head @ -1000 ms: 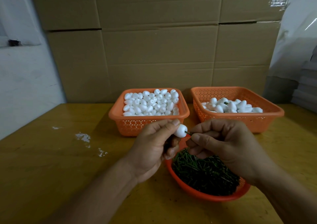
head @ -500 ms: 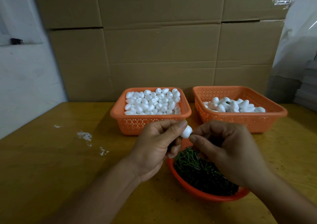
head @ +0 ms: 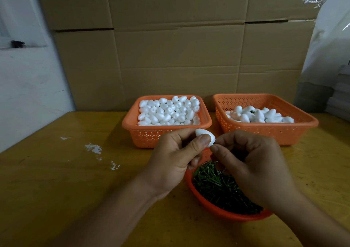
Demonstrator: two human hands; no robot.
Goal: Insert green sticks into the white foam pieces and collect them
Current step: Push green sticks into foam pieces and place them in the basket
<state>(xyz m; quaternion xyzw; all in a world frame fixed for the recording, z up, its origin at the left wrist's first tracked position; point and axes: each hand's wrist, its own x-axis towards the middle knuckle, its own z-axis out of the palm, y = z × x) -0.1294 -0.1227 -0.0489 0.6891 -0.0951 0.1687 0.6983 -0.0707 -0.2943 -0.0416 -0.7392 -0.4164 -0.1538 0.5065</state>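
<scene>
At ten o'clock of the hands, the square orange mesh basket brims with bare white foam eggs. The left hand pinches one white foam egg between thumb and forefinger. A second ago a green stick showed at its tip; now none shows, so it is probably pushed home. The right hand, fingertips curled at the egg's tip, hides whatever it holds. The collecting basket waits at two o'clock.

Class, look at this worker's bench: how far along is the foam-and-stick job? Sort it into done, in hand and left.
Done: a small pile of pieces lies in the right basket, green showing among them. In hand: the left hand pinches one foam piece while the right hand meets its tip. Left: the left basket is heaped with foam, the bowl with green sticks.
</scene>
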